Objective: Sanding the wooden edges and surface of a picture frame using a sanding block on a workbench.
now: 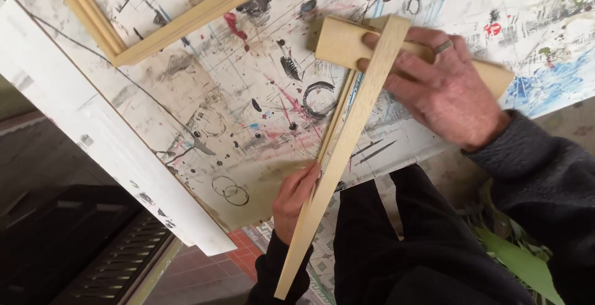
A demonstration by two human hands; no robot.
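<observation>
The wooden frame (186,23) at the top runs out past the upper edge, so only one corner and parts of two sides show. The paint-spattered board (248,113) is cut off at the top and right. The wooden block (347,42) lies partly under the right hand (443,88), its middle hidden by the fingers. The long strip (347,144) covers a thinner strip beneath it, of which only a sliver shows. The left hand (296,196) sits behind the strip, palm and most fingers hidden. Both arms leave the frame.
</observation>
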